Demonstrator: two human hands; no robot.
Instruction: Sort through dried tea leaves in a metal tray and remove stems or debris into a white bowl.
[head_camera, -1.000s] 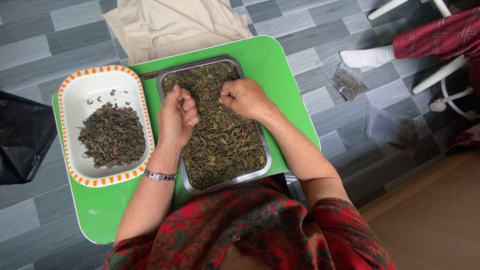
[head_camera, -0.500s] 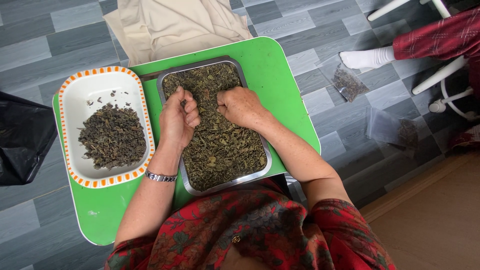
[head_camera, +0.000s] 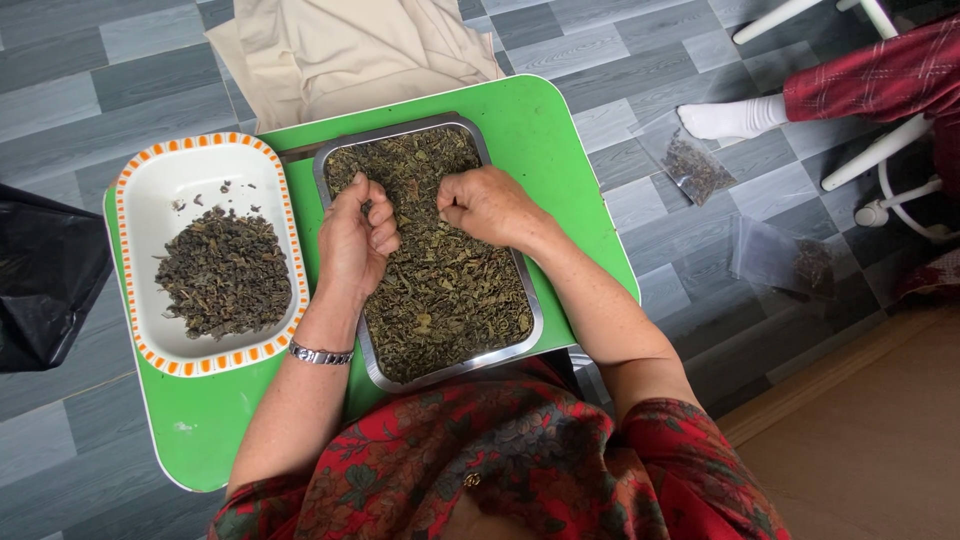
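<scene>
A metal tray (head_camera: 528, 318) full of dried green leaves (head_camera: 440, 295) lies on a small green table (head_camera: 560, 140). My left hand (head_camera: 355, 240) rests at the tray's left side, fingers curled in on a pinch of leaves. My right hand (head_camera: 490, 205) is over the tray's middle, knuckles up, fingers closed down into the leaves. Left of the tray stands a white dish with an orange-checked rim (head_camera: 135, 290) holding a darker heap of dried leaves (head_camera: 222, 272). A metal bracelet (head_camera: 320, 354) circles my left wrist.
Beige cloth (head_camera: 350, 50) lies beyond the table on the grey tiled floor. A black bag (head_camera: 45, 275) sits at the left. Two clear packets of leaves (head_camera: 690, 165) (head_camera: 790, 262) lie on the floor at right, near another person's socked foot (head_camera: 735, 118) and a white chair leg (head_camera: 880, 150).
My right hand has slid left and toward me across the leaves, closer to my left hand. My left hand has curled tighter near the tray's left side.
</scene>
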